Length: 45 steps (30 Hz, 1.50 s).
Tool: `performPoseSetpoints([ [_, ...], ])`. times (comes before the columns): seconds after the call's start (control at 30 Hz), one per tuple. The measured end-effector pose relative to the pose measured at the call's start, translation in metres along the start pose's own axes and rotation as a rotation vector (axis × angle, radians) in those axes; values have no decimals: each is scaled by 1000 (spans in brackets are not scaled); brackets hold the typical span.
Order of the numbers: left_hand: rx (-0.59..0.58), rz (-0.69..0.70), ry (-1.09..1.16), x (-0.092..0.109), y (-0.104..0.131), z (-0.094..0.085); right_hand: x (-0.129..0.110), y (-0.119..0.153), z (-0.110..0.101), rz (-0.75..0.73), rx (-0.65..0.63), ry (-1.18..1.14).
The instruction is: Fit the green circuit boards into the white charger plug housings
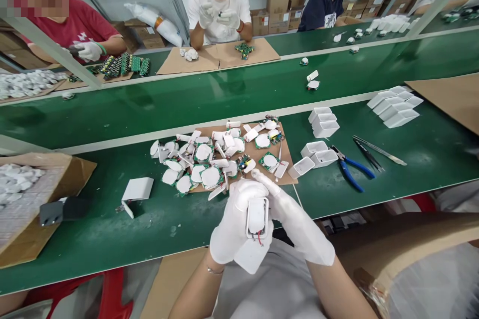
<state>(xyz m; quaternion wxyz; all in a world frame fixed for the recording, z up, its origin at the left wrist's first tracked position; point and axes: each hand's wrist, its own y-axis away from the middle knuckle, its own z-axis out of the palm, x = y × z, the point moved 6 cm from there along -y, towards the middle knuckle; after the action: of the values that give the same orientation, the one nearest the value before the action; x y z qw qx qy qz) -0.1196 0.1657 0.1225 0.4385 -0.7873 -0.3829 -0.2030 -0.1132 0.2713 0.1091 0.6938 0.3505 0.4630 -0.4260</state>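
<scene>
Both my hands wear white gloves and are together at the table's front edge. My left hand (230, 224) is wrapped round a small white plastic case (267, 219), its open end turned toward me. A white-covered part (256, 215) sits inside the case, and a short red wire (259, 238) shows at its mouth. Below it hangs a flat white plate (254, 255). Against the case's right side, my right hand (290, 214) is closed, its fingertips partly hidden. Just beyond lies a pile of green circuit boards with white covers (210, 177) on a cardboard sheet (288, 159).
Empty white cases (325, 124) stand right of the pile, near blue-handled pliers (350, 169) and tweezers (368, 154). At left are a white case with a hanging plate (138, 189), a black block (52, 213) and a cardboard box (80, 164). Co-workers sit across the green conveyor (168, 102).
</scene>
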Motion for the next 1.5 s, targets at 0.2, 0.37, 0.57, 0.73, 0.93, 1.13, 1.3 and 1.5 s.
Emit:
performPoseSetpoints([
  [0.2, 98, 134, -72, 5, 6, -6, -1, -4, 7, -50, 91, 15],
  [0.37, 52, -59, 74, 0, -1, -4, 12, -2, 7, -66, 97, 16],
  [0.57, 27, -240, 443, -2, 0, -6, 18, 19, -4, -244, 206, 268],
  [0.73, -26, -277, 515, -10, 7, -4, 8, 31, 9, -690, 235, 772],
  [0.93, -73, -173, 321, -5, 9, -6, 14, 25, 8, -765, 412, 930],
  [1.13, -124, -310, 324, -11, 14, -2, 34, 24, -9, -482, 485, 636],
  [1.3, -101, -343, 322, -16, 11, 3, 38, 25, -13, -413, 509, 458],
  [1.5, -57, -418, 293, -17, -1, -2, 36, 22, -29, -296, 659, 82],
])
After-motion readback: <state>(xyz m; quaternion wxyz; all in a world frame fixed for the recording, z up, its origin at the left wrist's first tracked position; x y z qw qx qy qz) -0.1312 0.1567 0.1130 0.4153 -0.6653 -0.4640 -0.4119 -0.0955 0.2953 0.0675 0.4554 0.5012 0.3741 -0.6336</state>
